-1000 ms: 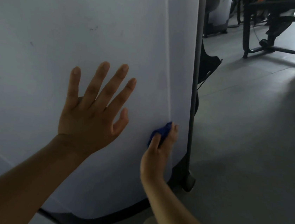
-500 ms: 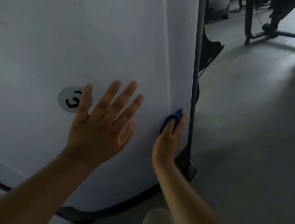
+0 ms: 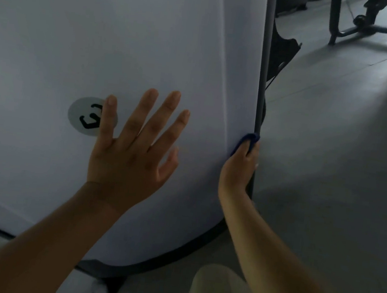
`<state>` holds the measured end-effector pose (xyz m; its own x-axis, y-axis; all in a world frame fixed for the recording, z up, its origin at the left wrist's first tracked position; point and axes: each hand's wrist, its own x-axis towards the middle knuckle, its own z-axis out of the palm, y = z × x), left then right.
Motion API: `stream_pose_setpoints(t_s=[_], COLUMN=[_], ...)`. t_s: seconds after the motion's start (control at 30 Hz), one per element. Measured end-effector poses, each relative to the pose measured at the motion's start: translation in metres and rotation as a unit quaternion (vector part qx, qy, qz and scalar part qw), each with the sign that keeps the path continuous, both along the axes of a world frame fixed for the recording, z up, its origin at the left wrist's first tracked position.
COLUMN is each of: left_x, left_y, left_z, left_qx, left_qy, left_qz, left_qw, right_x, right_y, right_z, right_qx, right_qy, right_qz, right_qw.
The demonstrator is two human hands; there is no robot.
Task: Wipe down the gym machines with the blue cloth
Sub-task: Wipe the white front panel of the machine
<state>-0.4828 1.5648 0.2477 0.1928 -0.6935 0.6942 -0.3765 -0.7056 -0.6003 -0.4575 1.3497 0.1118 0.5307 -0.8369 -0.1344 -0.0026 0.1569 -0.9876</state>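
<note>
Head view: left hand [image 3: 128, 160] lay flat on the white machine panel [image 3: 103, 39], fingers spread, forefinger over a round logo sticker [image 3: 85, 116]. Right hand [image 3: 239, 170] gripped the blue cloth [image 3: 246, 140] against the panel's right edge, beside the dark upright post [image 3: 265, 58]. Grey floor [image 3: 330, 162] to the right.

The round sticker [image 3: 85, 116] on the white machine panel [image 3: 103, 39] bears an unreadable black mark.

Most of the blue cloth [image 3: 246, 140] is buried in my right hand [image 3: 239, 170]; only a fold shows. My left hand [image 3: 128, 160] covers part of the round sticker [image 3: 83, 115] with its little finger. The white panel [image 3: 128, 30] runs off the top and left edges.
</note>
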Motion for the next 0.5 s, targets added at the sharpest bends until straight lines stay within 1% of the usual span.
stream_pose_setpoints(t_s=[0.03, 0.1, 0.2, 0.27, 0.3, 0.4, 0.43, 0.5], left_x=[0.0, 0.002, 0.003, 0.003, 0.003, 0.002, 0.002, 0.002], left_y=[0.0, -0.001, 0.002, 0.002, 0.002, 0.001, 0.0, -0.001], left_z=[0.0, -0.001, -0.002, -0.002, -0.002, -0.002, -0.002, -0.001], left_qx=[0.001, 0.001, 0.004, 0.008, 0.008, -0.001, -0.003, -0.003], left_qy=[0.003, 0.0, -0.013, -0.017, -0.014, -0.005, -0.005, -0.011], left_qz=[0.0, 0.005, 0.013, 0.012, 0.009, -0.002, -0.005, -0.005], left_qw=[1.0, 1.0, 1.0, 1.0, 1.0, 1.0, 1.0, 1.0], right_x=[0.004, -0.005, -0.041, -0.039, -0.027, 0.006, 0.01, 0.001], right_y=[-0.005, 0.014, 0.061, 0.055, 0.04, -0.01, -0.019, -0.005], right_z=[0.002, 0.001, -0.017, -0.028, -0.027, -0.01, -0.005, 0.002], right_qx=[0.001, -0.028, -0.105, -0.157, -0.158, -0.106, -0.089, -0.032], right_qy=[0.019, 0.036, 0.032, 0.055, 0.064, 0.099, 0.083, -0.001], right_qz=[-0.003, 0.006, 0.059, 0.065, 0.052, 0.018, 0.017, -0.007], right_qw=[1.0, 0.999, 0.992, 0.984, 0.984, 0.989, 0.992, 0.999])
